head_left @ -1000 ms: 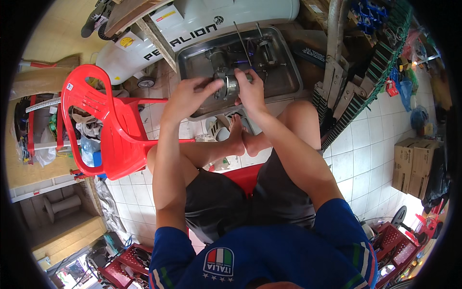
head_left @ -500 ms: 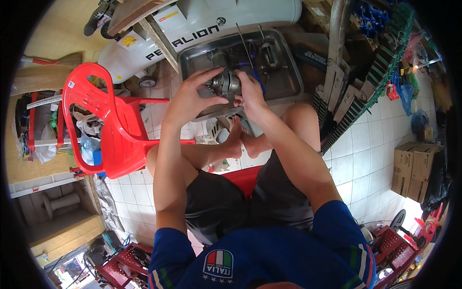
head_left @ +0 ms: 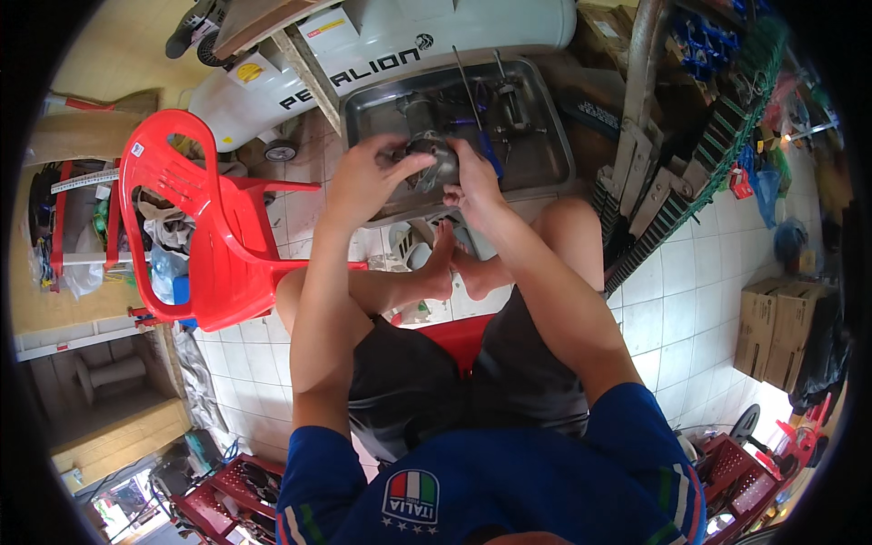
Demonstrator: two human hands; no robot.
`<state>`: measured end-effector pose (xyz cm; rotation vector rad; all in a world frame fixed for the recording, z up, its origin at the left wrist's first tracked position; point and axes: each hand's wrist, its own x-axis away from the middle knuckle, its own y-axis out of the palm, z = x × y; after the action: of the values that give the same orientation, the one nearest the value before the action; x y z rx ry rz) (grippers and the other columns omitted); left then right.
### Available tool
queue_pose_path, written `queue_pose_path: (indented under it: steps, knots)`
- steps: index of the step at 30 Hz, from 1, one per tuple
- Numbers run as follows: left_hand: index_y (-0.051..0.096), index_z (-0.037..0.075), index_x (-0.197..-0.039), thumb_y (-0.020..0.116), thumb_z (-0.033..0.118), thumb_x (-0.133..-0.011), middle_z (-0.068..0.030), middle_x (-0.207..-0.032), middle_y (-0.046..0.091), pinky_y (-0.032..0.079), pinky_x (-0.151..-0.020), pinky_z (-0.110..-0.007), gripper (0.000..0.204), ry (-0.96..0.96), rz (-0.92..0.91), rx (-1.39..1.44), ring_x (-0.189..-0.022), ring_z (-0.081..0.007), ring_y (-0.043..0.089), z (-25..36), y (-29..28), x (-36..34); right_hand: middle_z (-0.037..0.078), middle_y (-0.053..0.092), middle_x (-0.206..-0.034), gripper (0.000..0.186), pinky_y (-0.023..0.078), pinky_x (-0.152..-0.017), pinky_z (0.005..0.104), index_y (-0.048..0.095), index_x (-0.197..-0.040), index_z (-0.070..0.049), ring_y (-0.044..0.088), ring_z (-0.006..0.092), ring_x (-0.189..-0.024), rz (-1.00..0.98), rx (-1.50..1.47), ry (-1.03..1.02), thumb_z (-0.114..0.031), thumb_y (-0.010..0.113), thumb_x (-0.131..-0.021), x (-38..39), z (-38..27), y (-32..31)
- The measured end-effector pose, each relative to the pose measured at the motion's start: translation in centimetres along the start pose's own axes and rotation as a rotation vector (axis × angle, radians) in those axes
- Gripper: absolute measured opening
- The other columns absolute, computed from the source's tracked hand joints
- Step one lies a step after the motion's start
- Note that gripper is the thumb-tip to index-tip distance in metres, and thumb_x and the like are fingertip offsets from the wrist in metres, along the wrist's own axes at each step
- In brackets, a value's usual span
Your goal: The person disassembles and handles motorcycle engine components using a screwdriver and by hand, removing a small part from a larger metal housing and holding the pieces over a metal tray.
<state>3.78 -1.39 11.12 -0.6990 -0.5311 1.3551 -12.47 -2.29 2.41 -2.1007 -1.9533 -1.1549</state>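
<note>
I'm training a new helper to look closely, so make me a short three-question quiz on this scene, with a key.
1. What is between the left hand and the right hand?
a) a cardboard box
b) a round metal part
c) a plastic bag

2. True or false: the red chair stands to the left of the tray.

3. Fill in: the screwdriver near the right hand has a ____ handle.

Key: 1 b; 2 true; 3 blue.
</note>
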Motion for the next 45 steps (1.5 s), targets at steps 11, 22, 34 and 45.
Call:
queue_pose_path:
  steps: [11, 22, 34, 45]
  knots:
    - [0.068, -0.006, -0.101, 0.083, 0.046, -0.071, -0.0127, -0.087, 0.069, 0.054, -0.070, -0.027, 0.062, -0.131, 0.013, 0.148, -0.079, -0.0170, 0.067, -0.3, 1.1, -0.4, 0.001, 0.055, -0.070, 0.029, 0.040, -0.038, 0.0278, 0.061, -0.099, -0.009, 0.047, 0.0130, -0.048, 0.121, 0.099, -0.185, -0.037, 0.055, -0.092, 1.2, -0.3, 0.6]
    - [0.060, 0.005, -0.124, 0.083, 0.042, -0.071, -0.0136, -0.130, 0.058, 0.049, -0.091, -0.039, 0.069, 0.190, 0.094, 0.108, -0.111, -0.0282, 0.061, 0.9, 0.5, 0.1, -0.002, 0.058, -0.077, 0.028, 0.038, -0.048, 0.0288, 0.059, -0.107, -0.020, 0.050, 0.0125, -0.055, 0.066, -0.143, 0.059, -0.043, 0.045, -0.096, 0.6, -0.5, 0.1]
    - [0.072, 0.002, -0.088, 0.086, 0.050, -0.061, -0.0131, -0.086, 0.071, 0.054, -0.075, -0.037, 0.056, 0.088, 0.074, 0.023, -0.082, -0.0296, 0.070, -0.1, 0.0, 0.8, 0.001, 0.057, -0.069, 0.031, 0.029, -0.045, 0.0272, 0.057, -0.104, -0.014, 0.039, 0.0104, -0.042, -0.049, 0.037, 0.074, -0.043, 0.046, -0.096, 0.6, -0.3, 0.6]
    - [0.070, 0.003, -0.100, 0.084, 0.051, -0.062, -0.0161, -0.091, 0.069, 0.053, -0.077, -0.040, 0.063, 0.237, 0.124, -0.030, -0.086, -0.0343, 0.067, 0.3, -0.3, 0.8, -0.001, 0.059, -0.074, 0.027, 0.032, -0.044, 0.0270, 0.057, -0.102, -0.014, 0.048, 0.0109, -0.050, -0.025, -0.038, 0.040, -0.038, 0.044, -0.098, 0.2, 0.0, -0.8]
